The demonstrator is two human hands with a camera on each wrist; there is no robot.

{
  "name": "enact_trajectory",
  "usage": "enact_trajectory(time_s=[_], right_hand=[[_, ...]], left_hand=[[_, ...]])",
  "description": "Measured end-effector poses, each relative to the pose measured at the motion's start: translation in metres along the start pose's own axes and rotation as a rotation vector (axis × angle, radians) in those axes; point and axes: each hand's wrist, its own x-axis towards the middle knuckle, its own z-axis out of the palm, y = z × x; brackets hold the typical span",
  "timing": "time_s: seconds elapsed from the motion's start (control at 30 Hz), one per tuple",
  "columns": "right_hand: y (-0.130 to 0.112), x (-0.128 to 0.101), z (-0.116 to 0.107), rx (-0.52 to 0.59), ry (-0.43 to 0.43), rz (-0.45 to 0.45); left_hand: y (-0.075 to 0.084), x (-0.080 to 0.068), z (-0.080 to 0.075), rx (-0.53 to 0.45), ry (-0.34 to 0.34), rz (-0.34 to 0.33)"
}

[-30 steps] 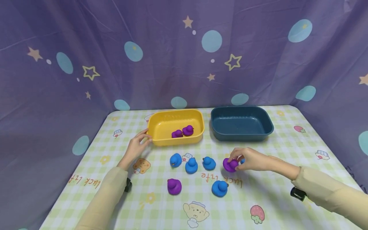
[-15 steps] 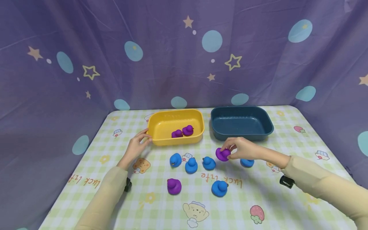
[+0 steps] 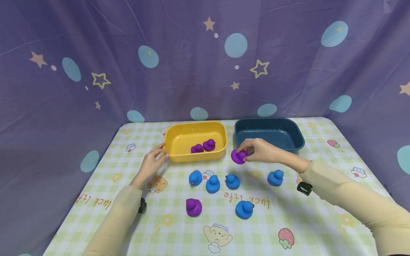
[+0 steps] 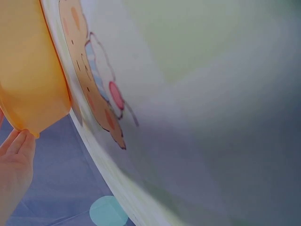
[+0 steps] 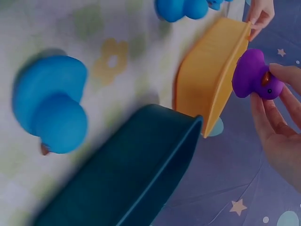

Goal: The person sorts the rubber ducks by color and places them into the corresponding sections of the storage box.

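A purple toy duck [image 3: 238, 156] is pinched between the thumb and fingers of my right hand [image 3: 261, 150], raised in front of the gap between the two bins. In the right wrist view, that duck [image 5: 251, 75] shows its orange beak beside the thumb. My left hand [image 3: 152, 163] rests its fairly straight fingers against the left front corner of the yellow bin [image 3: 198, 156]. The left wrist view has the fingertips [image 4: 21, 136] right at the bin's lip. Two purple ducks [image 3: 209, 145] lie in the yellow bin. The dark teal bin [image 3: 291, 138] stands to its right, partly behind my right hand.
Several blue ducks [image 3: 213, 184] sit on the checked tablecloth [image 3: 144, 231] before the bins, one blue duck [image 3: 276, 177] below my right forearm. Another purple duck [image 3: 193, 207] sits at the front left. A purple curtain [image 3: 179, 89] hangs behind the table.
My right hand has lifted the purple duck and carried it left and away from me toward the bins, uncovering the blue duck beside it. The left hand has stayed put.
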Motion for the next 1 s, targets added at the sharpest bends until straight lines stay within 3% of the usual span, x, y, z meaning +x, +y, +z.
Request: enact_trajectory(time_s=[0.8,1.0], right_hand=[[0.006,0.083,-0.019,-0.080,0.029,0.149],[0.012,0.098,-0.018,-0.098,0.045,0.146]], left_hand=[[0.002,-0.001,0.000,0.021,0.006,0.011],[0.002,-0.001,-0.001,0.026,0.010,0.019]])
